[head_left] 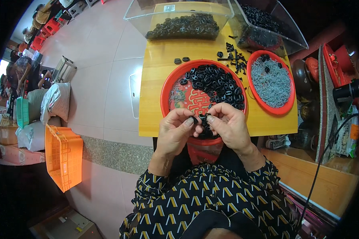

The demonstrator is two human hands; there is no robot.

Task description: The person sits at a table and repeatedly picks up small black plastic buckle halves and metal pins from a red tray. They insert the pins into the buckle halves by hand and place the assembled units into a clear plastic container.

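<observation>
My left hand (175, 129) and my right hand (229, 125) meet over the near edge of a round red tray (164, 97). A small black plastic piece (194, 119) is pinched between my left thumb and fingers. My right fingertips close on another small black piece (205, 116), partly hidden by the thumb. Many black oval pieces with two holes (219, 83) are heaped in the right half of the tray, and more lie below my fingers. Its patterned bottom shows on the left.
A smaller red tray (292, 85) of silvery screw-like parts (271, 85) stands right on the yellow table (151, 71). Black screw-like pieces (237, 59) lie behind. Two clear bins (179, 18) (293, 38) hold black parts. An orange crate (64, 157) and white sacks (56, 101) are left; people sit far left.
</observation>
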